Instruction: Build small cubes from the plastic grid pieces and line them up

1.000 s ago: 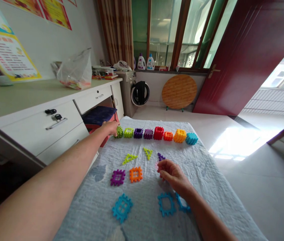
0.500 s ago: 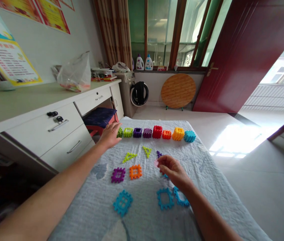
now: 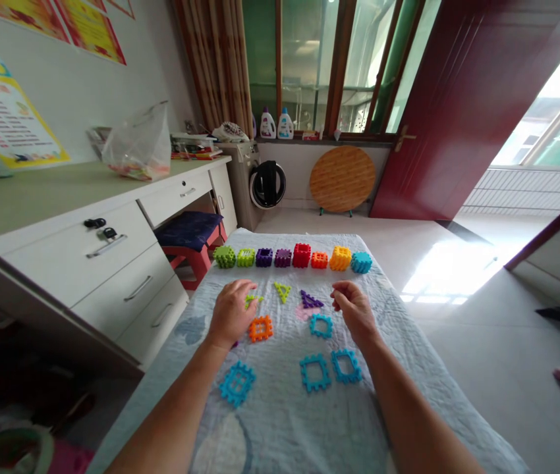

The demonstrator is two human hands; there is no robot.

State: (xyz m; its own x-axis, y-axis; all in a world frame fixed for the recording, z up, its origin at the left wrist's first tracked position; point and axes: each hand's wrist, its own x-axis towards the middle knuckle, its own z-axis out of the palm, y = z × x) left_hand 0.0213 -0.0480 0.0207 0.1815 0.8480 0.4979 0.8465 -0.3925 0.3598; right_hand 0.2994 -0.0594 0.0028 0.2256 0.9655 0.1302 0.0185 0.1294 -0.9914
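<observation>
My left hand point(image 3: 233, 313) is over a lime-green triangle piece point(image 3: 254, 301), which it partly hides; its thumb and fingers are apart around the piece. Beside that hand lies an orange window-frame square point(image 3: 261, 328), and a purple piece point(image 3: 235, 344) shows only a sliver under the wrist. My right hand point(image 3: 356, 311) is loosely curled, with nothing visible in it, just right of a purple triangle point(image 3: 311, 300). Another lime triangle point(image 3: 282, 291) lies between the hands. Nearer me are blue square frames point(image 3: 315, 372) and a blue window square point(image 3: 237, 383).
A row of coloured cubes, including a red cube point(image 3: 302, 255) and a yellow cube point(image 3: 340, 258), stands along the far side of the cloth-covered table point(image 3: 280, 428). To the left are a stool point(image 3: 190, 228) and a white desk point(image 3: 62, 197).
My left hand has come back from the green cube at the row's left end to the lime triangle. My right hand has moved up and right, uncovering the purple triangle and a blue frame.
</observation>
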